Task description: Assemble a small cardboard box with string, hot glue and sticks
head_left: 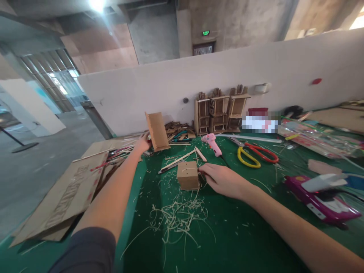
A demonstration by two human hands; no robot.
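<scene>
My left hand reaches to the far left of the work area. Its fingers close on the edge of a folded cardboard piece, which stands tilted; the fingertips are partly hidden behind it. In front of me sits a small cardboard box with small holes in its top. My right hand is at the box's right side, fingers curled and pressed against it. A bit of something dark red shows at those fingertips, too small to name. Behind the box lie a utility knife and thin wooden strips.
Curled shavings litter the green table. A pink glue gun, scissors and a purple power strip lie to the right. Cardboard structures stand against the partition. A flattened carton lies at left.
</scene>
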